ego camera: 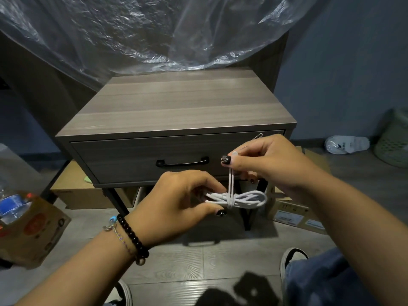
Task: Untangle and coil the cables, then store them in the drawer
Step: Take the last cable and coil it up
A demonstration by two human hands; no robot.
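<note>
A white cable (247, 198) is folded into a flat bundle in front of the nightstand. My left hand (176, 202) pinches the bundle's left end. My right hand (267, 162) holds the cable's free end, which runs straight up from a wrap around the bundle's middle; a small loop of it sticks out above my fingers. Behind my hands, the grey wooden nightstand's drawer (136, 160) is closed, its black handle (182, 162) just left of my right thumb.
Clear plastic sheeting (154, 36) hangs behind the nightstand top (176, 102). Cardboard boxes (75, 193) lie under and beside its black legs. A box with a water bottle (13, 206) stands at left. A white slipper (346, 144) and green basket (393, 140) are at right.
</note>
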